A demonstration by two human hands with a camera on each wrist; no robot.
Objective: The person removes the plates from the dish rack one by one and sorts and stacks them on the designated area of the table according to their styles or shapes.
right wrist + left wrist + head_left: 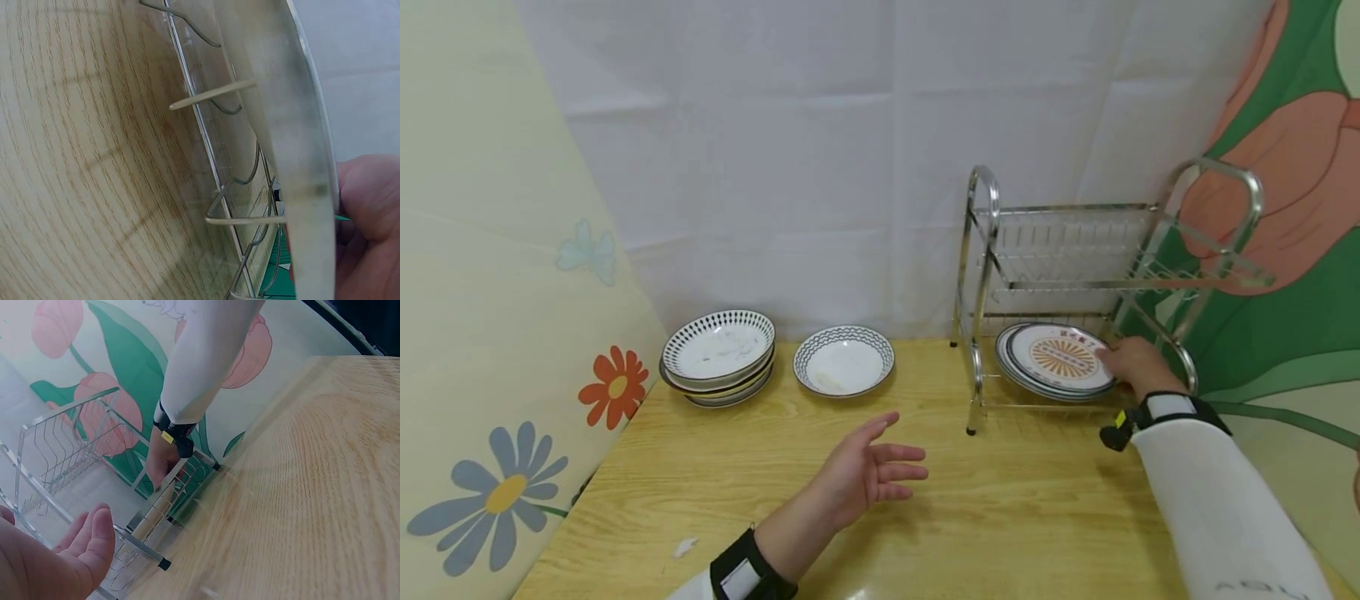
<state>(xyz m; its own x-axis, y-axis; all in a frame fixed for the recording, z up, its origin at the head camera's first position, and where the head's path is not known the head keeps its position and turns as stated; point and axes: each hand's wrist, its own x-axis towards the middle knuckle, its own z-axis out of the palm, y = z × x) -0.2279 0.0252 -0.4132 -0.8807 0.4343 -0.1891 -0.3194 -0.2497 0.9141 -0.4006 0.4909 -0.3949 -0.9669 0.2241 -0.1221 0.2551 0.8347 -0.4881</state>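
My right hand (1138,365) pinches the right edge of a white plate (1063,358) with an orange sunburst print, thumb on top. That plate lies tilted on other plates in the lower tier of a metal dish rack (1082,285). In the right wrist view, a flat metal bar (309,187) partly covers the right hand (369,231), and the plate cannot be made out. My left hand (868,475) hovers over the table, fingers spread and holding nothing. The left wrist view shows the left hand (69,556) in front of the rack.
At the table's back left stands a stack of patterned dishes (718,354). Beside it sits a single white dish (844,362) with a black zigzag rim. A white scrap (685,547) lies on the wooden table (1000,517). A painted wall (1292,333) borders the rack's right side.
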